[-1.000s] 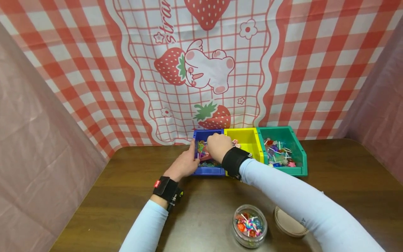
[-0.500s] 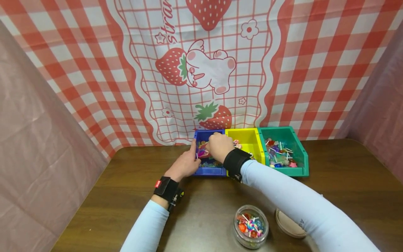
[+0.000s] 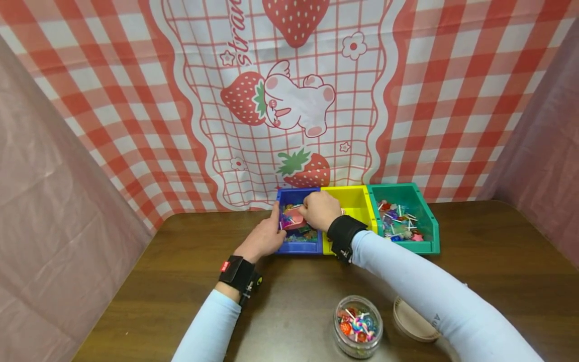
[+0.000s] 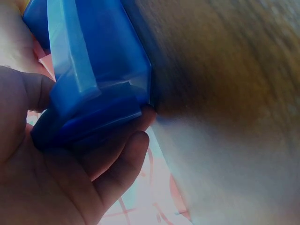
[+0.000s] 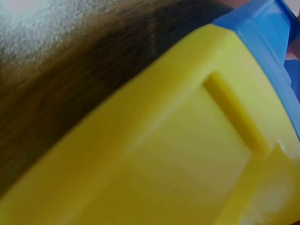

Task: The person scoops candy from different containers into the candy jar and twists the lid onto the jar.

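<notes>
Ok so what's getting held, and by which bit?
The right grip has the pink scoop by its end toward the yellow bin; the left grip has the blue bin by its outer side wall.

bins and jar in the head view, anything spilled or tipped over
Nothing stands out: the blue bin, yellow bin and green bin sit side by side, and the open jar stands upright, a lid lying nearby.

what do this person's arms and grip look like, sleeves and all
The left sleeve and right sleeve are pale blue, the right with small dark lettering. The left wristband and right wristband are black; the left has a red tag. The left grip and right grip are ungloved.
</notes>
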Motion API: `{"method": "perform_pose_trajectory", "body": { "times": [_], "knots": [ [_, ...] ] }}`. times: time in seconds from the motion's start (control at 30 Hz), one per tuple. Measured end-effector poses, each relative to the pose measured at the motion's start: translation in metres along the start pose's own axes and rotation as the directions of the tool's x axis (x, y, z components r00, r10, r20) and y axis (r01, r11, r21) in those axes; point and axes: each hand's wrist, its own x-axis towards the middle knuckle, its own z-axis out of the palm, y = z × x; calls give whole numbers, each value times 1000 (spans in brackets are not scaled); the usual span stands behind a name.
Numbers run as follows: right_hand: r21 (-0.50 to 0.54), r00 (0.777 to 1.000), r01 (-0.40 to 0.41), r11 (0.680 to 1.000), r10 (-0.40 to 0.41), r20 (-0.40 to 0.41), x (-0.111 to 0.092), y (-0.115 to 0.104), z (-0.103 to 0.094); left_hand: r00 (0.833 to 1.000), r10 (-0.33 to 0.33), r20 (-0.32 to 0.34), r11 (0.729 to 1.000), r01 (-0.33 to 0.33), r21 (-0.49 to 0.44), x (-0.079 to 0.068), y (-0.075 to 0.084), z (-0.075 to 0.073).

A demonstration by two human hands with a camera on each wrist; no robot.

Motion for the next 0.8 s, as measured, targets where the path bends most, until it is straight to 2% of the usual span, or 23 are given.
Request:
{"method": "perform_pose_trajectory", "body": {
  "times": [0.3,0.5,0.8],
  "knots": [
    [52,1000,-26,998,26,4,-2,3,-2,1000,0,10,1000,0,-17,0,-2,0],
    [90,999,-26,996,28,-23,-5,7,-2,1000,6,13,1000,-6,-25,1,-2,2],
    [214,996,-53,975,66,-55,-9,18,-6,1000,4,13,1000,-4,-18,0,-1,1]
  ]
}}
